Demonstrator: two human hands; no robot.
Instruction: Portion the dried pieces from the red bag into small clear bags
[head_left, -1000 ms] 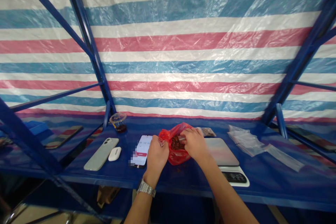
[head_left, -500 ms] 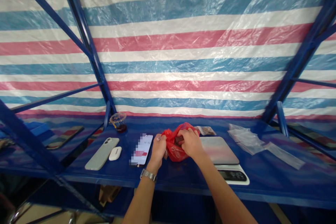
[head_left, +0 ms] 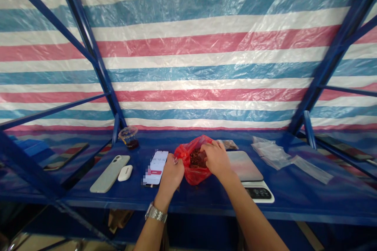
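Left hand (head_left: 172, 172) gripping red bag's (head_left: 191, 172) left edge | right hand (head_left: 216, 159) fingers pinched inside its open mouth | bag on blue desk (head_left: 206, 200), between phone (head_left: 156, 166) and scale (head_left: 250, 172)

Blue shelf (head_left: 294, 200): red bag (head_left: 193, 175), scale (head_left: 246, 166), phone (head_left: 109, 173), perhaps earbuds (head_left: 125, 172).

A striped tarpaulin (head_left: 188, 47) (red, white, blue) hangs behind blue steel shelving (head_left: 294, 198).

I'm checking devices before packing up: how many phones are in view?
4: a white phone face down left of the earbud case, a lit phone beside the left hand, a dark phone far left, seemingly a second dark phone far right. More may be hidden.
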